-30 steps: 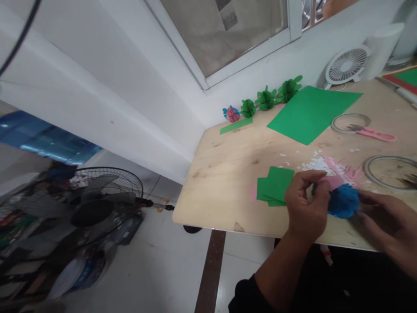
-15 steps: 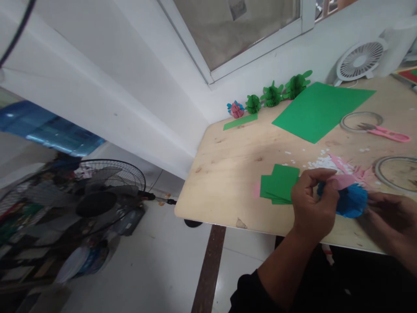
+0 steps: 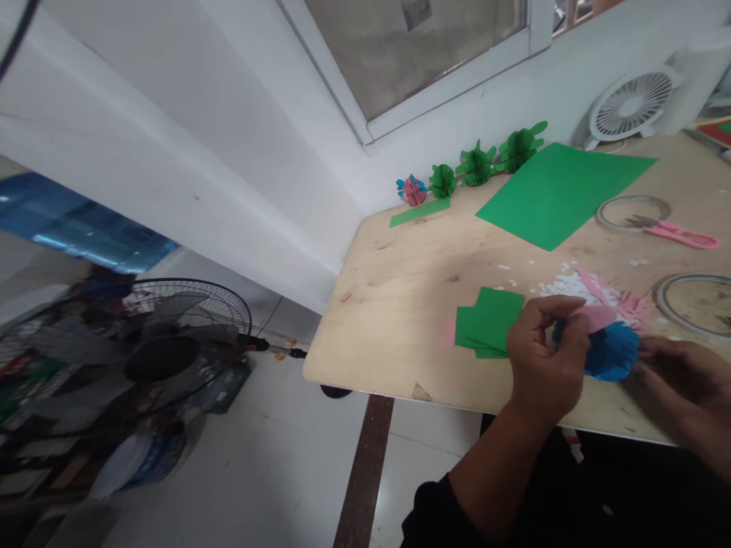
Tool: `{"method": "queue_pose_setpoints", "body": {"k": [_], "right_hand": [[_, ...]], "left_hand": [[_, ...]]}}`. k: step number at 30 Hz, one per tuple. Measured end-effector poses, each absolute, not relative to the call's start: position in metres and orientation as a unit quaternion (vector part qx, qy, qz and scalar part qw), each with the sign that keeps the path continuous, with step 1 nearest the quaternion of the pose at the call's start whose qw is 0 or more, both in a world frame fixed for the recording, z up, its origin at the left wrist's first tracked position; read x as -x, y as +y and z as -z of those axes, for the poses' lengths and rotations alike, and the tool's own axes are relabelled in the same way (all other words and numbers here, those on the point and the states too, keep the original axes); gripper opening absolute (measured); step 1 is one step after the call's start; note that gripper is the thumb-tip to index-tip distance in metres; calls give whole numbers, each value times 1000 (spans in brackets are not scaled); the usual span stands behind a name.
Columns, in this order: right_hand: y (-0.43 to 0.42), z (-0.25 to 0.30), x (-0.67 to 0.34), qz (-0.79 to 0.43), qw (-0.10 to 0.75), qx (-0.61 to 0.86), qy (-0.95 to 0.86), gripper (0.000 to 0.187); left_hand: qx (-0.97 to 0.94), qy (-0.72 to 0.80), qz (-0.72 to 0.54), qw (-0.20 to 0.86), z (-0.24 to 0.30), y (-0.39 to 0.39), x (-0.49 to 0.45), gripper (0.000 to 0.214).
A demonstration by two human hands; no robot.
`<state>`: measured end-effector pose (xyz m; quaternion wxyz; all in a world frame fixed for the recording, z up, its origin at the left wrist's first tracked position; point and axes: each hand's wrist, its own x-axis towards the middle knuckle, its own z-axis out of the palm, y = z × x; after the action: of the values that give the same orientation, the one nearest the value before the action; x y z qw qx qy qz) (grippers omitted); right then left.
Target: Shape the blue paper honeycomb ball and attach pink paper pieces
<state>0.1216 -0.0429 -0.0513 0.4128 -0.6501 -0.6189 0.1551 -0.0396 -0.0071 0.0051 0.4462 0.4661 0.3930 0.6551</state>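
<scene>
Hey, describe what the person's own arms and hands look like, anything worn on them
Both hands are bare, with no gloves, rings or watch visible. The left hand continues into a bare forearm, and a black sleeve begins near the elbow. The right hand shows only to the wrist at the frame edge, so its sleeve cannot be seen.

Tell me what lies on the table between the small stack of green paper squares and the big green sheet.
In the head view, only bare wood with a few white paper scraps lies between the green squares and the big green sheet.
</scene>
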Motion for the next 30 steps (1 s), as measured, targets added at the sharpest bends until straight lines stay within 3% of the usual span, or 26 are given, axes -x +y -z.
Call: {"method": "queue_pose_setpoints", "body": {"k": [20,25,30], "right_hand": [[-42,49,-124,-120,403,623,-660,37],[-47,52,-128,-81,379,637,-667,39],[-56,50,-125,-137,382,645,-647,37]], "left_hand": [[-423,419,-663,454,-12,-13,55,15],[-447,462,-646,411,-1,-19,67,18],[-488,489,-620,372,7,-25,72,17]]}}
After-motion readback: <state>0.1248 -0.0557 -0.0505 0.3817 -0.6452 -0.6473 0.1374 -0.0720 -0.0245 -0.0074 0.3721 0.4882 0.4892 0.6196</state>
